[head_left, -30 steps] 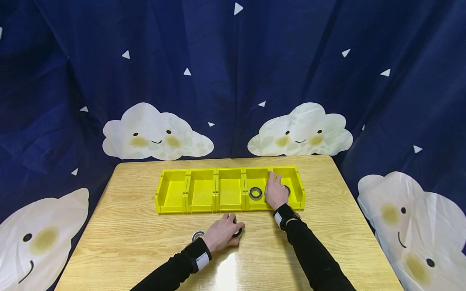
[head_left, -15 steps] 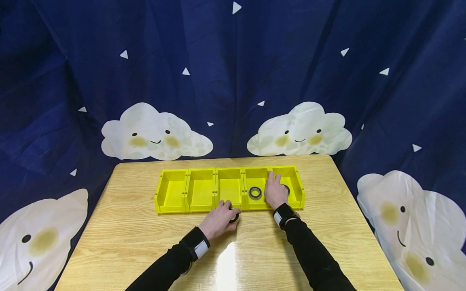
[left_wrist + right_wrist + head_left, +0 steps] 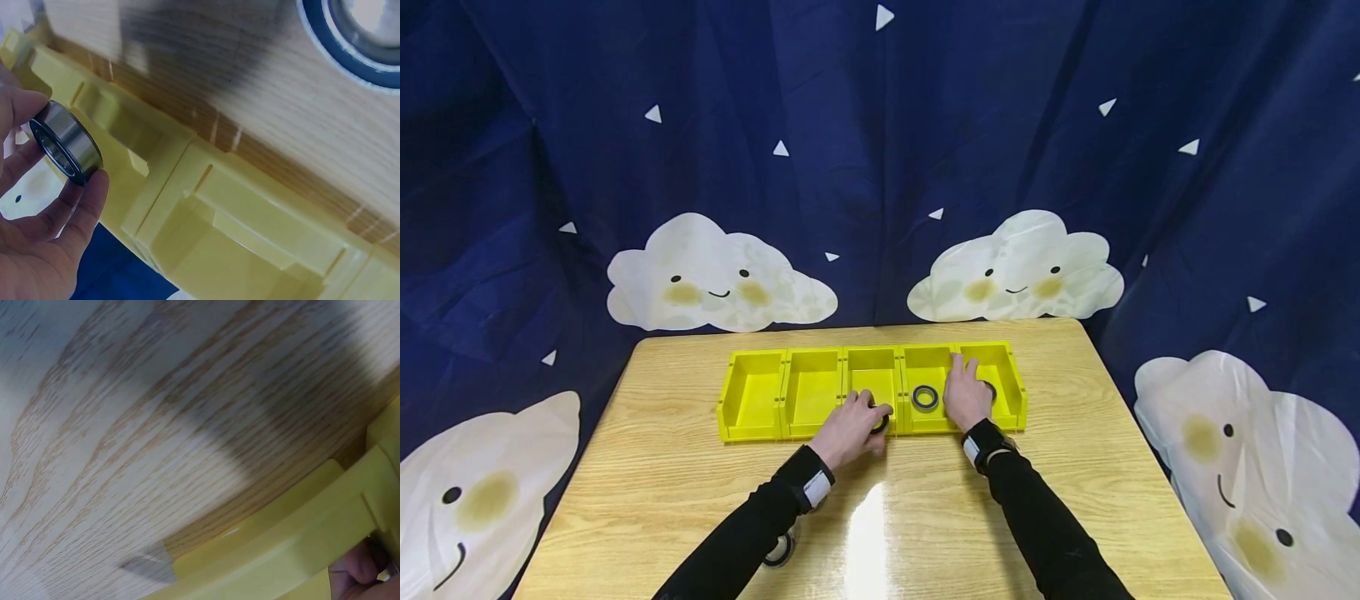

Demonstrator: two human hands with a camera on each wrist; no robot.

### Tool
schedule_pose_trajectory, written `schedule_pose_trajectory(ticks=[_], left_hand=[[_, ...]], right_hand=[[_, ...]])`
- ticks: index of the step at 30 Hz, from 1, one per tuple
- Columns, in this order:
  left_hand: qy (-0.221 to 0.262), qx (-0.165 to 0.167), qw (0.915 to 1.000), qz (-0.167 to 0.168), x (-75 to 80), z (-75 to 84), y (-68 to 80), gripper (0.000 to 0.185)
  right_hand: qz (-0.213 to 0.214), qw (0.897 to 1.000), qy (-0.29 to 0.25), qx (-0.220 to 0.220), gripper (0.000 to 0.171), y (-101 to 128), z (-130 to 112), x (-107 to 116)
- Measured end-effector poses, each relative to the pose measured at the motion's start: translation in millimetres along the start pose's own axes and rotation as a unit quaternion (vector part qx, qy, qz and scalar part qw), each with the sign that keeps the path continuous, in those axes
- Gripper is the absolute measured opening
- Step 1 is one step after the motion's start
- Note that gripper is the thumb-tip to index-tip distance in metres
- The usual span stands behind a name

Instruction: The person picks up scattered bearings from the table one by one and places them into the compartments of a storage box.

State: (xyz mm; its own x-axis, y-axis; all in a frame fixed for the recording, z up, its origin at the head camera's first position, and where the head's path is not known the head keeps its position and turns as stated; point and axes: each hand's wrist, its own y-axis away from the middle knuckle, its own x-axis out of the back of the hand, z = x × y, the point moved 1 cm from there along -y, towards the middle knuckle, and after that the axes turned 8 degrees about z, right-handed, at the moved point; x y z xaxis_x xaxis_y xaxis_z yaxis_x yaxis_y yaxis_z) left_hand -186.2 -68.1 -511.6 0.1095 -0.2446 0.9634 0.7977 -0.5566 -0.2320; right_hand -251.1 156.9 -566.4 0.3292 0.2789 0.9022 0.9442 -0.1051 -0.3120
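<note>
My left hand (image 3: 847,433) pinches a ball bearing (image 3: 76,139) between thumb and fingertips, tilted, at the front of the middle yellow bin (image 3: 871,375). My right hand (image 3: 967,394) reaches in at the divider between the two rightmost bins. Beside its fingers, in the rightmost bin, part of a bearing (image 3: 992,390) shows; whether the hand grips it is hidden. Another bearing (image 3: 925,398) lies flat in the second bin from the right. On the table near my left forearm sits one more bearing (image 3: 780,551), seen large in the left wrist view.
Several yellow bins stand joined in a row on the wooden table (image 3: 647,467). The leftmost bin (image 3: 756,392) and its neighbour (image 3: 814,392) show bare floors. A dark blue curtain (image 3: 865,125) with clouds hangs behind and at the sides.
My left hand has carried its bearing from the table forward to the front of the middle bin. The table bearing beside that forearm has come partly into sight. The right hand stays put.
</note>
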Motion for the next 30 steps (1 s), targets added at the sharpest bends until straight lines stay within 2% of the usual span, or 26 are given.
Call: schedule_pose_trajectory(ticks=[12, 22, 30], left_hand=[[-0.007, 0.025, 0.9996, 0.009, 2.3, -8.6, -16.2, 0.028], [-0.021, 0.043, 0.9987, 0.019, -6.5, -13.4, -26.6, 0.021], [-0.038, 0.077, 0.9961, 0.023, -16.2, -13.2, -38.6, 0.018]], right_hand=[[-0.004, 1.000, 0.005, 0.002, 0.036, 0, 2, -2], [0.001, 1.000, -0.003, 0.004, 0.037, 1, -2, 2], [0.011, 1.000, -0.001, 0.006, 0.036, 1, -3, 4]])
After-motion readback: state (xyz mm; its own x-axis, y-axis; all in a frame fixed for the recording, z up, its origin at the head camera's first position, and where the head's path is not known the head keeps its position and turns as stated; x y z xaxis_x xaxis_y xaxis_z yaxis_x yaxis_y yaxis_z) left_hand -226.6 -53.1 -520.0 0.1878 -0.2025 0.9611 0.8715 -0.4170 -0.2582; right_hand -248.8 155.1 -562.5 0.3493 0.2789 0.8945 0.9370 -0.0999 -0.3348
